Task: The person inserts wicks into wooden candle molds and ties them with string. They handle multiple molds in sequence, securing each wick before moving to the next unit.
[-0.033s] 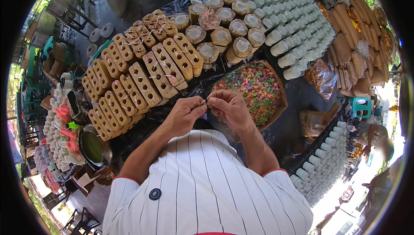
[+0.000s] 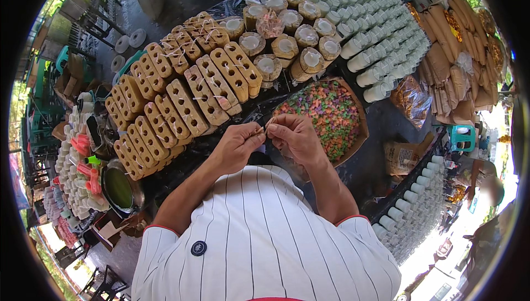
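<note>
My left hand [image 2: 238,145] and my right hand [image 2: 297,138] meet in front of my chest, both closed in a pinch. Between their fingertips is a small thin piece, too small to name. Just beyond my right hand stands a cardboard box [image 2: 364,130] filled with small orange, green and purple chunks [image 2: 323,114]. To the left of my hands, tan block moulds [image 2: 212,83] with round holes stand in rows, and white strings lie across many of them.
Round paper-wrapped tubs [image 2: 284,46] and rows of white-filled glasses [image 2: 361,61] stand at the back. A pot of green liquid [image 2: 118,188] is at left, near pink-red plastic pieces [image 2: 91,179]. Brown paper bundles [image 2: 447,52] and more white cups [image 2: 411,197] lie right. A person [image 2: 480,182] is at far right.
</note>
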Motion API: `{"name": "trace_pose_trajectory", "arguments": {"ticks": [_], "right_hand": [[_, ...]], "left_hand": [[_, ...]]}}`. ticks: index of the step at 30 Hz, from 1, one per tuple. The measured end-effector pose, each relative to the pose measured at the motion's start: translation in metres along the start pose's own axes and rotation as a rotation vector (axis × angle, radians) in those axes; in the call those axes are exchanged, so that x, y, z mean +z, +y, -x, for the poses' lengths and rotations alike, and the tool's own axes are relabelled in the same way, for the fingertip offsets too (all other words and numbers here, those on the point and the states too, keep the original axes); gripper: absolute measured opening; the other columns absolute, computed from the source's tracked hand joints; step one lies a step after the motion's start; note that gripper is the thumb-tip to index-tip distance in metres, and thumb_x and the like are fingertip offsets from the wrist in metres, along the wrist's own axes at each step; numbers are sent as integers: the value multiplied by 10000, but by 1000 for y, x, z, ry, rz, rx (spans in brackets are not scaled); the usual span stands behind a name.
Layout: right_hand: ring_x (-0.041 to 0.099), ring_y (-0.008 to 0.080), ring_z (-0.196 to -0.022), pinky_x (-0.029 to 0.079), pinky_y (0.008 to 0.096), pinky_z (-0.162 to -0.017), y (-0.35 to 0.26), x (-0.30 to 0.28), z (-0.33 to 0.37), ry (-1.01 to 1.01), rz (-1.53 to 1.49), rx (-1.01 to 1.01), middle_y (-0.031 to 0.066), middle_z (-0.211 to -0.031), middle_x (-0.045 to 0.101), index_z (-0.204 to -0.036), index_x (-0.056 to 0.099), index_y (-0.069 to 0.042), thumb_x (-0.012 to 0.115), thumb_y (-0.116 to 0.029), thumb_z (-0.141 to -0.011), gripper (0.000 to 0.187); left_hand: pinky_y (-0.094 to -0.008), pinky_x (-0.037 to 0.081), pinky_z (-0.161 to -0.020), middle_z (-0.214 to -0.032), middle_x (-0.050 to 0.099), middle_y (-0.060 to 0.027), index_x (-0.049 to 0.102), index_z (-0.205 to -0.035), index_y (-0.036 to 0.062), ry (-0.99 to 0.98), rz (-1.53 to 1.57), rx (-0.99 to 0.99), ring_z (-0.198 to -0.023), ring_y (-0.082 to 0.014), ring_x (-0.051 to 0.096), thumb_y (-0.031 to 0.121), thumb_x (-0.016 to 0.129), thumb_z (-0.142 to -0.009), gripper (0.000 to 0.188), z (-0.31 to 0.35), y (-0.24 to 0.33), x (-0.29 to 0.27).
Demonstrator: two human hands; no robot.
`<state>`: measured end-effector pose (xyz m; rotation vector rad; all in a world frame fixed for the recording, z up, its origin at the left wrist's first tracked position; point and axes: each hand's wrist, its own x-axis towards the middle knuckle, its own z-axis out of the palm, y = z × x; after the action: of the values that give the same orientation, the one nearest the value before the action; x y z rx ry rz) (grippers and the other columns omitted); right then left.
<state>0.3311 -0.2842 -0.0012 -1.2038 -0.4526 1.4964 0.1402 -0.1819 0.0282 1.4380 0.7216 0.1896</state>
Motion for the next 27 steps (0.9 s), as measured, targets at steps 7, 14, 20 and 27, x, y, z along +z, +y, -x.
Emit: {"name": "trace_pose_trajectory", "arguments": {"ticks": [7, 14, 20, 27], "right_hand": [[567, 83, -624, 457, 237, -559, 2, 25, -20, 4, 146, -87, 26, -799, 674, -1005, 710, 24, 686, -60, -998, 88], [513, 73, -569, 402, 238, -506, 38, 5, -52, 320, 390, -441, 16, -717, 621, -926, 674, 5, 638, -56, -977, 87], [578, 80, -632, 440, 233, -581, 41, -80, -26, 669, 895, -217, 15, -741, 656, -1013, 734, -6, 627, -80, -983, 134], [669, 124, -775, 549, 286, -701, 40, 96, -27, 152, -42, -131, 66, -945, 766, -1187, 777, 18, 784, -151, -984, 264]], "left_hand": [[-349, 440, -633, -719, 561, -109, 601, -894, -25, 25, -177, 155, -670, -179, 498, 105, 623, -1024, 184, 4, -1, -32], [-397, 468, -650, -735, 600, -148, 605, -909, -30, -42, -251, 217, -671, -254, 567, 119, 630, -1016, 185, 10, -4, -51], [-373, 446, -639, -718, 568, -116, 581, -899, -17, 25, -146, 179, -662, -220, 530, 120, 628, -1034, 198, 17, -9, -83], [-392, 483, -636, -751, 603, -124, 618, -922, -15, 119, -66, 183, -687, -255, 609, 119, 639, -1038, 179, 22, -22, -107]]}}
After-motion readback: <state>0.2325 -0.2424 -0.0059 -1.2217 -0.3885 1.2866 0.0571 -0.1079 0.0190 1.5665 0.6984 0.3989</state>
